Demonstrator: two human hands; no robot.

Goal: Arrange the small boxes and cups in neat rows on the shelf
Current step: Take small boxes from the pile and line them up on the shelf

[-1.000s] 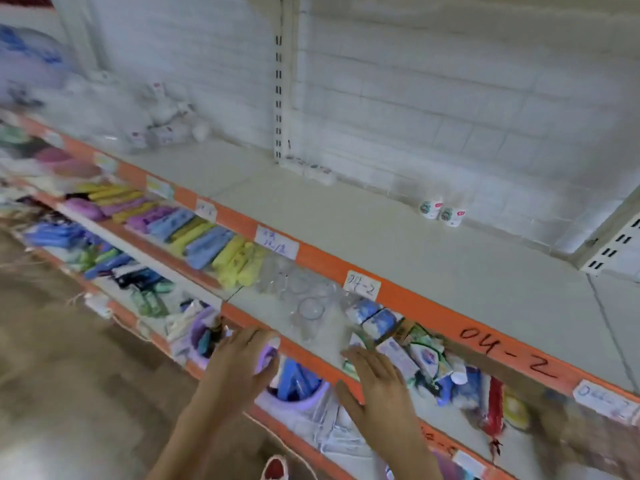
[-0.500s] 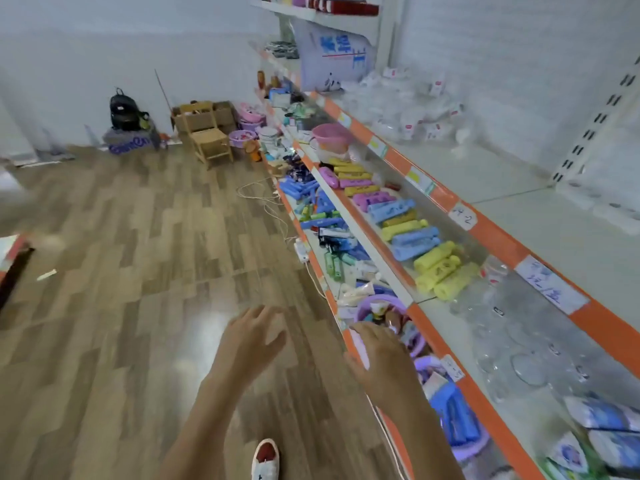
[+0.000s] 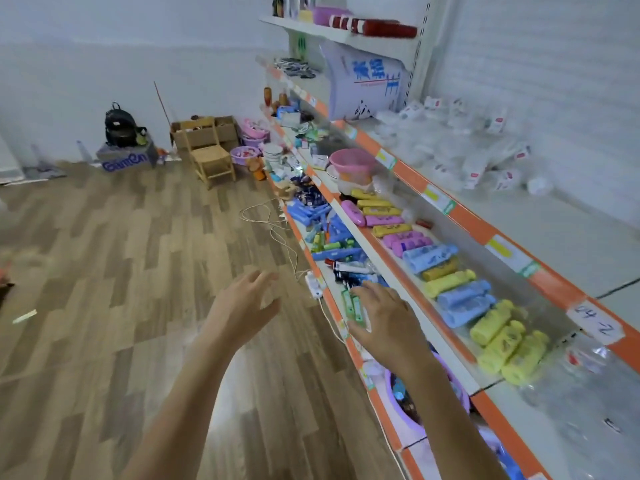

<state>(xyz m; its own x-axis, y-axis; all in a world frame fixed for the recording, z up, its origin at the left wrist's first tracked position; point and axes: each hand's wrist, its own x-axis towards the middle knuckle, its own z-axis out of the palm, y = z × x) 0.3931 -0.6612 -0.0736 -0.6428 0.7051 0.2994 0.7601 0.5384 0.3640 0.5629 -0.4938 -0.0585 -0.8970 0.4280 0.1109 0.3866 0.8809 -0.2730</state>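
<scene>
The long shelf unit (image 3: 478,233) with orange edge strips runs along the right. A heap of small white packs and cups (image 3: 474,150) in clear wrap lies on the upper shelf at the back. My left hand (image 3: 246,306) hovers over the wooden floor with fingers spread, holding nothing. My right hand (image 3: 384,317) hangs palm down above the lowest shelf's edge, fingers relaxed, over green packets (image 3: 353,306). Neither hand touches a box or cup.
Yellow, blue and pink bottles (image 3: 450,282) lie in a row on the middle shelf, beyond them a pink basin (image 3: 351,161). A purple basin (image 3: 412,410) sits below my right arm. A wooden chair (image 3: 211,157), cardboard boxes, a backpack (image 3: 119,126) and a loose cord (image 3: 277,230) are on the floor.
My view has swung left from the bare upper shelf to along the aisle. Both hands have come away from the lower shelf's goods and now hover in the air.
</scene>
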